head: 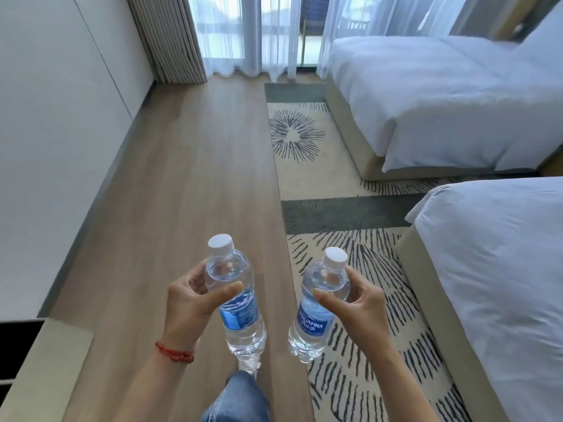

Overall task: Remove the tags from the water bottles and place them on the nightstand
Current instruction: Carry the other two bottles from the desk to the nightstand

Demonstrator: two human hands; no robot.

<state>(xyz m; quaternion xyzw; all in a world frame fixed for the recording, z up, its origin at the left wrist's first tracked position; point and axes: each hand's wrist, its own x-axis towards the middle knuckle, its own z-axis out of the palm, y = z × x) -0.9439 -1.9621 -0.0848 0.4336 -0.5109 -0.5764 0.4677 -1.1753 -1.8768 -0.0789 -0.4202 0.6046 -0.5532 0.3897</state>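
A hotel bedroom is indicated: two white-made beds (441, 99) at two o'clock, sheer curtains (246, 35) at twelve, patterned rug (304, 138) on wood floor (198, 178).

Left water bottle (240, 303), right water bottle (316, 312): clear glossy plastic, matt white caps. Floor (182, 193): smooth wood grain. Rug (304, 141): woven. Bedding (457, 95): white cloth.

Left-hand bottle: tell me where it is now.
The left-hand bottle is held upright by the left hand, low centre, over the wood floor.
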